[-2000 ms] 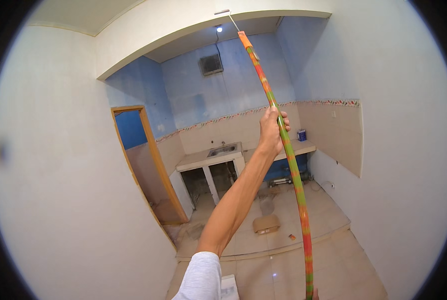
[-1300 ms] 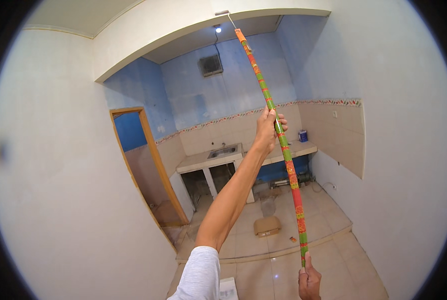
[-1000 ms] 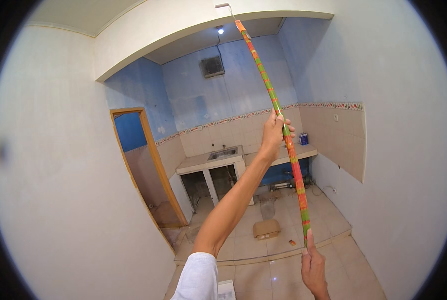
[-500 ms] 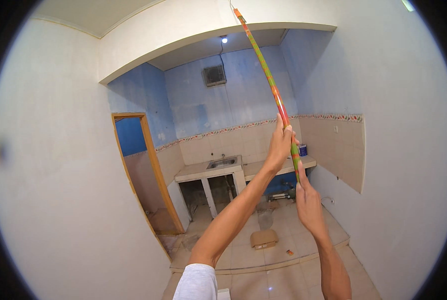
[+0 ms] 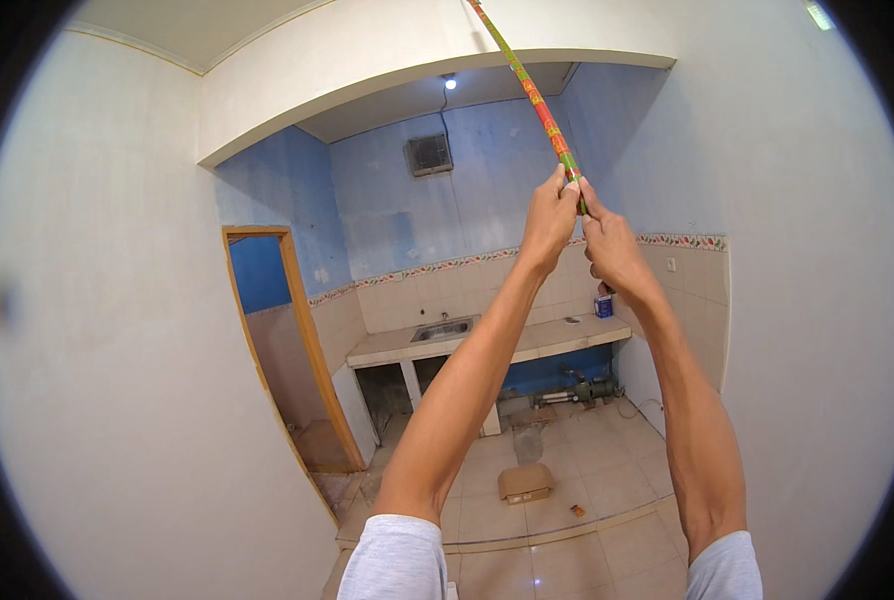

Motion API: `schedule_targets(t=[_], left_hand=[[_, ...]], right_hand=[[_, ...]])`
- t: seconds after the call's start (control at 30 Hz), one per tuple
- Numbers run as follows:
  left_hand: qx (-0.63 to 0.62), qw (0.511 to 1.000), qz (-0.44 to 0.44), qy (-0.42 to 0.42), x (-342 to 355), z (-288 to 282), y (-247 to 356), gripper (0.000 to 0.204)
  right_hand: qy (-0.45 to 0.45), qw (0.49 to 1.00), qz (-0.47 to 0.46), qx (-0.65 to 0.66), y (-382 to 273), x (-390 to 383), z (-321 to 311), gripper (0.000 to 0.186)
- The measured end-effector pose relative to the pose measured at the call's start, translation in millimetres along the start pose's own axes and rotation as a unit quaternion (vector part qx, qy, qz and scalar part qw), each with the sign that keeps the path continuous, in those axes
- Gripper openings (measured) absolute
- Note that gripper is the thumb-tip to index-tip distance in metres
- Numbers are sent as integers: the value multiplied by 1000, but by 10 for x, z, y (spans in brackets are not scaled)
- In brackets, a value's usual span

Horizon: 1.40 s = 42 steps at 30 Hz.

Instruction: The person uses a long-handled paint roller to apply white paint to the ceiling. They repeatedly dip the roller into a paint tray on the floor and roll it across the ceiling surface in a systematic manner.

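A long pole [image 5: 538,103] wrapped in a red, green and yellow pattern slants up and to the left, crossing the white beam [image 5: 607,28] overhead. Its far end runs out at the top of the picture, so what it carries there is hidden. My left hand [image 5: 549,222] is wrapped around the lower part of the pole. Close by on the right, my right hand [image 5: 617,250] grips the pole's bottom end. Both arms reach up and forward.
White walls [image 5: 117,300] flank me. Ahead, a tiled counter [image 5: 537,335] holds a sink [image 5: 443,330] and a blue can [image 5: 604,306]. A pump [image 5: 582,390] sits beneath. A cardboard box [image 5: 525,484] lies on the floor near a step edge [image 5: 567,532]. An orange-framed doorway [image 5: 317,350] opens left.
Both hands have risen with the pole, and its upper end has passed beyond the top edge. My right hand has come up close beside my left.
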<state>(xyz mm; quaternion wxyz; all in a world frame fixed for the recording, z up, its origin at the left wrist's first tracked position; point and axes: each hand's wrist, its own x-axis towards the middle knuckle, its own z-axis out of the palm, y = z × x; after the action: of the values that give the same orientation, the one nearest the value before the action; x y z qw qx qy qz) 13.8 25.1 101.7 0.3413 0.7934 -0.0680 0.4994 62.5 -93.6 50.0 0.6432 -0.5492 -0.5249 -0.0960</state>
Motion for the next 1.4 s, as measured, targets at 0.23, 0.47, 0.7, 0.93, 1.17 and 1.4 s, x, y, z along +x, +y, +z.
schedule_targets(t=[0.23, 0.47, 0.7, 0.93, 1.17, 1.4], left_hand=[[11, 999, 28, 30, 40, 197, 27, 47], [3, 1000, -18, 9, -188, 299, -277, 16], [-23, 997, -66, 17, -529, 375, -629, 19], [-75, 990, -118, 19, -969, 389, -901, 33], [-51, 983, -176, -7, -1485, 692, -1218, 34], [-124, 979, -164, 1, -1350, 948, -1040, 55]], right_hand=[[0, 1000, 4, -21, 4, -189, -154, 58], [24, 994, -77, -75, 737, -1107, -4, 58], [-30, 996, 59, -66, 1053, -2425, 30, 61], [-60, 989, 119, -62, 1498, -3570, 67, 64], [-43, 993, 78, -80, 2124, -4338, -75, 67], [-31, 992, 74, -101, 1913, -3915, -455, 66]])
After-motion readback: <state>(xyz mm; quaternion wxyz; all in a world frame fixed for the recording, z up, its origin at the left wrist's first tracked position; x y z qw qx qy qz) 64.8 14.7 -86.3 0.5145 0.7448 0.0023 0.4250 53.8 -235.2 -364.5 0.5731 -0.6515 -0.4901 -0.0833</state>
